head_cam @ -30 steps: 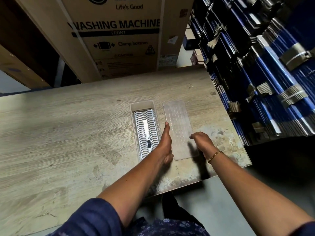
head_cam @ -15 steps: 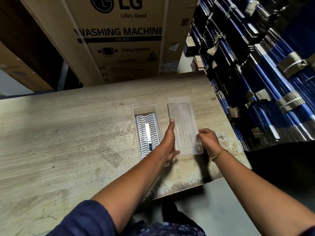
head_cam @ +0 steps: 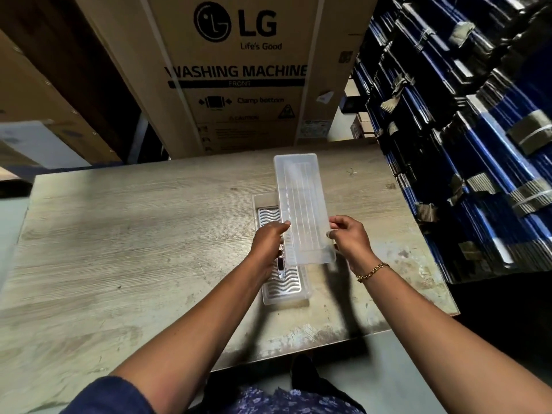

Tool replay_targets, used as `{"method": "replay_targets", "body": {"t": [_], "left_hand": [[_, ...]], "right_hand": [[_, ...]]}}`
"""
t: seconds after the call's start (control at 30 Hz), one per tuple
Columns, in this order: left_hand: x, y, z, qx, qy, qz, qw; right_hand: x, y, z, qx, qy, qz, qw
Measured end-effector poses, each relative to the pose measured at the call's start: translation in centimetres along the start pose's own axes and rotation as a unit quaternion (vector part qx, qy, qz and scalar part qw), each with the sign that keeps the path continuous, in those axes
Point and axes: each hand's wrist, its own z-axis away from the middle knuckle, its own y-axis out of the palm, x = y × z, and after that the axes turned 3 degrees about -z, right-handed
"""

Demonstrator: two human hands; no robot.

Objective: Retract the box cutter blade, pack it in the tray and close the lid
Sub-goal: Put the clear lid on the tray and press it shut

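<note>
- Setting: we stand at a worn wooden table in a storeroom, with a washing-machine carton behind it and stacks of blue bundles to our right.
- Box cutter: it lies inside the tray, on the wavy insert; only a short stretch shows below our left hand, so we cannot tell from here whether the blade is fully retracted.
- Tray: it rests lengthwise on the table, open, its far part covered from view by the raised lid.
- Lid: a clear ribbed panel, now off the table and held tilted above the tray's right side. A second ago it lay flat on the table just right of the tray; half a second ago its near end was only starting to rise.
- Left hand: fingers closed on the lid's left edge.
- Right hand: fingertips pinch the lid's right edge; a bracelet sits at the wrist.
- Reading: we judge packing done and closing under way; the lid must next shift left, align with the rim and press down.
</note>
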Motion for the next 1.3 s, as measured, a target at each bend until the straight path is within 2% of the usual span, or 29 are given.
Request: {"method": "replay_targets", "body": {"t": [0.33, 0.7, 1.3], "left_hand": [[4.0, -4.2, -0.2, -0.118, 0.049, -0.100, 0.987], [7.8, -5.1, 1.0, -0.138, 0.072, -0.171, 0.973], [9.3, -4.6, 0.5, -0.140, 0.081, -0.192, 0.968]], "right_hand": [[-1.9, 3.4, 2.2, 0.047, -0.001, 0.025, 0.999], [-4.1, 3.8, 4.8, 0.060, 0.009, 0.040, 0.997], [-5.6, 3.8, 4.8, 0.060, 0.037, 0.028, 0.997]]}}
